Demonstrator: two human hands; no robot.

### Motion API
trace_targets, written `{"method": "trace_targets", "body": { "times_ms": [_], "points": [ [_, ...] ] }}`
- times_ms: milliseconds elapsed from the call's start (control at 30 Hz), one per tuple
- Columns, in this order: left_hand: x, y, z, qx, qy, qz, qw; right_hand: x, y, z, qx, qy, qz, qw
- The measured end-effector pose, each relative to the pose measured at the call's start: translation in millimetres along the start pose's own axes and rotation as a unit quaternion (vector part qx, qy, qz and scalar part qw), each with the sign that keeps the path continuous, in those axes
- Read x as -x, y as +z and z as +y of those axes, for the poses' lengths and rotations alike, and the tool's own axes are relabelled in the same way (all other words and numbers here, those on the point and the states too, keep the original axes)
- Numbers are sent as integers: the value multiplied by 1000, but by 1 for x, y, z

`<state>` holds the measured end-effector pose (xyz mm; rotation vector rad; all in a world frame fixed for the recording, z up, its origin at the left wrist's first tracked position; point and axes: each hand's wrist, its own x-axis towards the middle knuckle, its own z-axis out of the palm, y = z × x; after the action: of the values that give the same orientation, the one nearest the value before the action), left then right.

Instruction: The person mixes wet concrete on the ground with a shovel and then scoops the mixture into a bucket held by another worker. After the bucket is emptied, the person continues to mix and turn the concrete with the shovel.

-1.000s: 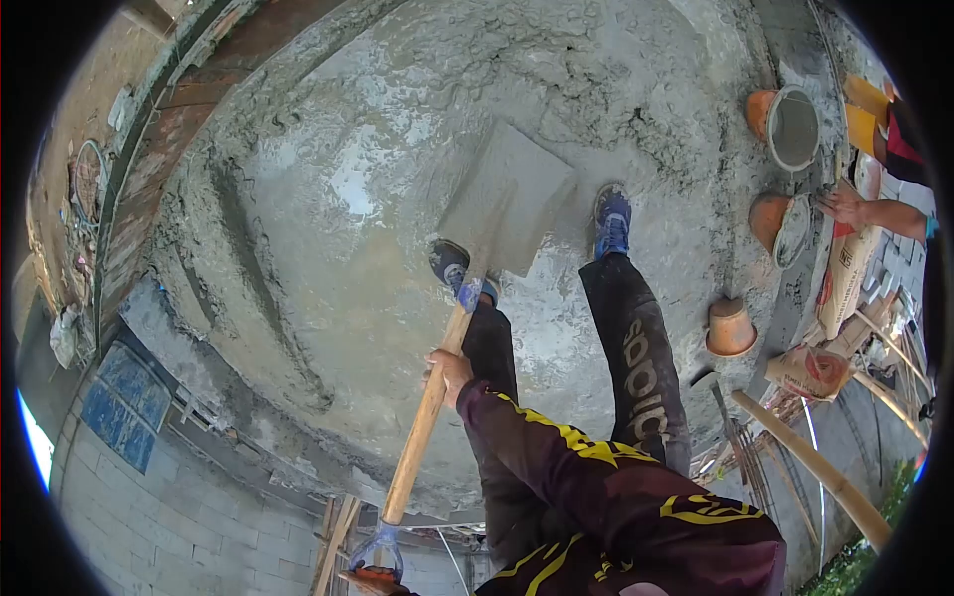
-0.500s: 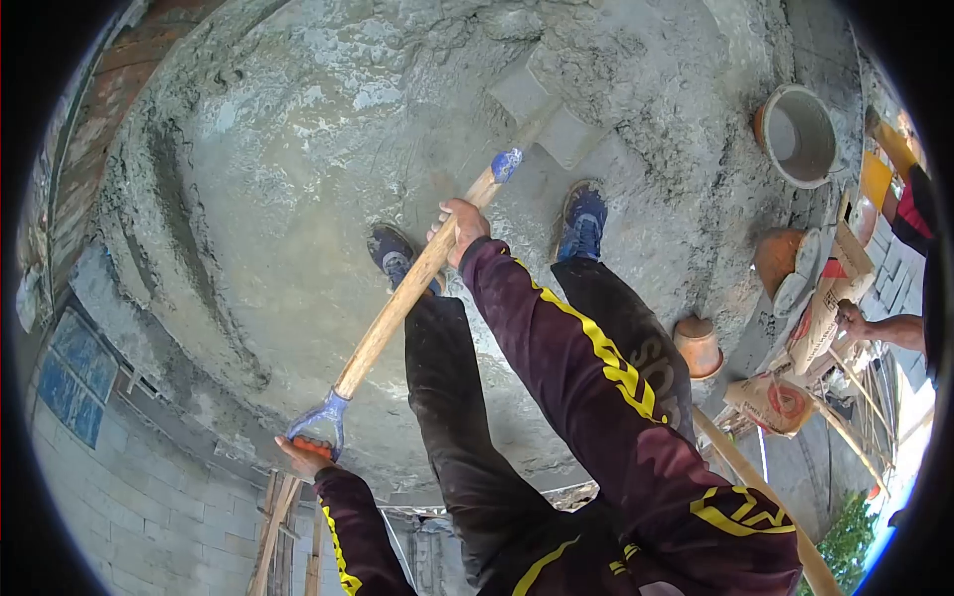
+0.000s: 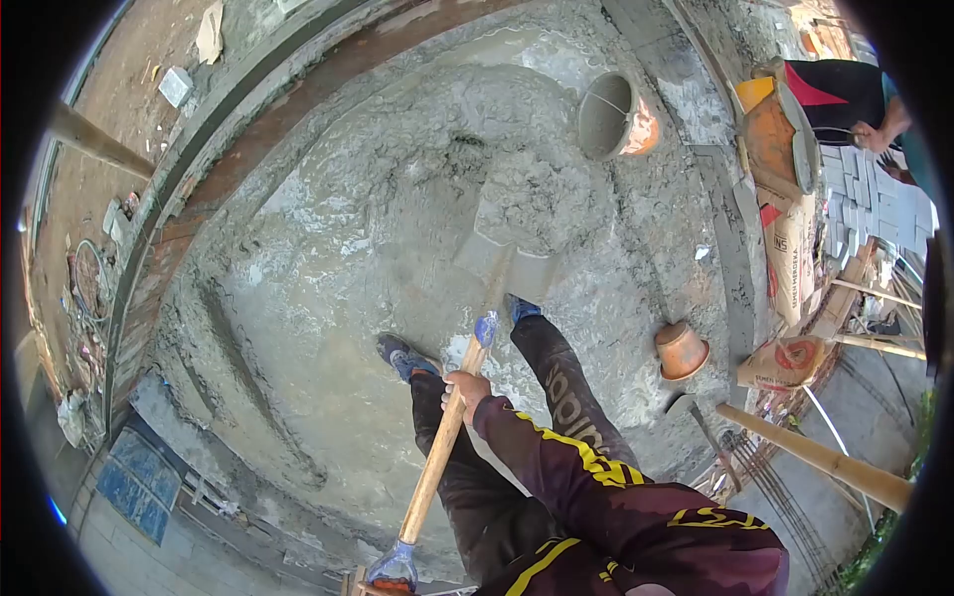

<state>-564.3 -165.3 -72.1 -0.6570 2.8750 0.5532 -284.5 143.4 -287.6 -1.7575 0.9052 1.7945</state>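
A shovel (image 3: 444, 449) with a wooden shaft and blue fittings slants up from the bottom edge. My right hand (image 3: 465, 390) is wrapped round the middle of its shaft. At the very bottom of the view, mostly cut off, my left hand (image 3: 372, 590) closes on the orange grip of the D-shaped handle. The grey blade (image 3: 514, 255) lies at wet concrete (image 3: 542, 199), with a heap of the mix on and just beyond it. My shoes (image 3: 405, 358) stand in the mix on either side of the shaft.
An orange bucket (image 3: 641, 129) stands in the mix beyond the blade; a smaller orange bucket (image 3: 681, 353) rests upside down at right. Cement bags (image 3: 790, 258) line the right side. Another person's hand (image 3: 874, 137) is by a tilted bucket (image 3: 780, 144). A pole (image 3: 815, 457) juts in.
The view has shifted, showing more at the far side. The blade now meets the heaped mix, and the handle end sits lower in view. The other person's bucket is now tilted up by their hand.
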Motion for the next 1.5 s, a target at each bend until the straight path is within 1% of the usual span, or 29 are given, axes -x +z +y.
{"method": "trace_targets", "body": {
  "times_ms": [67,100,167,233,433,500,567,667,767,833,867,967,1000,1067,1100,1133,1200,1233,1300,1333,1367,1400,1433,1467,1500],
  "points": [
    [9,6,10,1,9,-20,1000,16,0,-32,-9,-12,5,1000],
    [15,11,17,2,16,-30,999,13,-1,-47,-26,-30,-21,999],
    [30,27,26,9,27,-52,998,5,9,-79,-35,-55,1,998],
    [41,45,38,18,39,-71,997,7,19,-103,-18,-65,-30,997],
    [46,66,49,25,66,-82,994,-16,35,-103,-19,-64,-41,997],
    [54,85,52,57,77,-69,993,-28,44,-109,-7,-53,-44,998],
    [84,106,63,91,92,-37,991,-51,43,-118,-6,-44,-50,998],
    [134,124,78,86,73,-70,991,-77,31,-132,-19,-46,-55,997],
    [156,147,86,86,108,-33,990,-77,10,-161,-30,-57,-69,996],
    [156,156,100,100,124,-79,984,-64,4,-185,-57,-72,-99,991],
    [159,163,112,111,136,-106,979,-54,2,-201,-60,-77,-82,992],
    [185,191,155,111,187,-195,956,-37,-9,-256,-103,-110,-86,985],
    [223,205,177,155,220,-176,947,-25,-12,-280,-109,-121,-79,983],
    [275,216,220,155,263,-234,923,-14,-13,-331,-142,-142,-94,975],
    [291,214,232,145,282,-256,913,-7,-16,-349,-157,-144,-93,973],
    [290,211,247,152,295,-284,900,-2,-19,-363,-171,-157,-106,967],
    [348,181,276,148,314,-311,885,16,-19,-383,-185,-173,-140,957],
    [377,162,292,157,326,-324,874,30,-19,-391,-180,-185,-129,957],
    [401,113,300,156,354,-385,838,74,-25,-401,-171,-207,-103,958],
    [412,83,303,166,338,-458,805,106,-29,-405,-168,-215,-73,959],
    [427,52,305,175,320,-529,766,110,-33,-411,-122,-237,-56,962],
    [450,23,311,172,288,-636,695,105,-38,-416,-77,-258,-38,962],
    [480,-3,317,166,252,-732,611,109,-42,-424,-31,-279,-20,960],
    [509,-25,319,153,212,-815,517,128,-46,-431,-56,-286,-71,954],
    [540,-39,319,149,187,-846,477,143,-53,-441,-64,-288,-83,952]
  ]
}}
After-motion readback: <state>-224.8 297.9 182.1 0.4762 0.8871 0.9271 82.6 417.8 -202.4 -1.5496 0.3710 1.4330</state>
